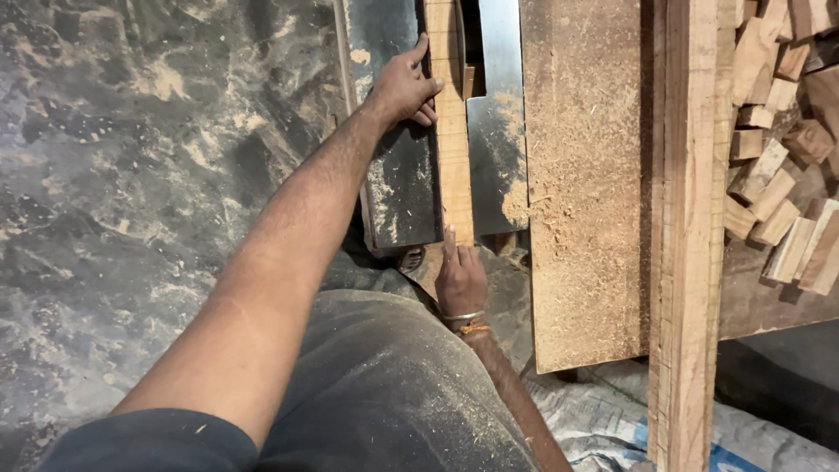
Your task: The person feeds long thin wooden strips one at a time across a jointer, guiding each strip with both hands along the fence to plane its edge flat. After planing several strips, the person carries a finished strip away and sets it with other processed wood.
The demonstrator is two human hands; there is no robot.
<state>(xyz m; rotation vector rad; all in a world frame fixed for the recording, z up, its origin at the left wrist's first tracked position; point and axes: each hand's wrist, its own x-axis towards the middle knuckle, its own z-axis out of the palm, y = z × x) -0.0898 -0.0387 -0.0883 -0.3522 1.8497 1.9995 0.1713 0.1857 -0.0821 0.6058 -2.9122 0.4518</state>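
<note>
Pressing flat, ungrasped: left hand (pixel 406 87) at twelve o'clock, right hand (pixel 460 278) at six, both on wooden strip (pixel 454 166) across metal table (pixel 398 188).

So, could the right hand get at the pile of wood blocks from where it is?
Probably not without moving. The right hand presses the near end of the strip, and the sawdust-covered board and tall plank stand between it and the blocks.
</note>
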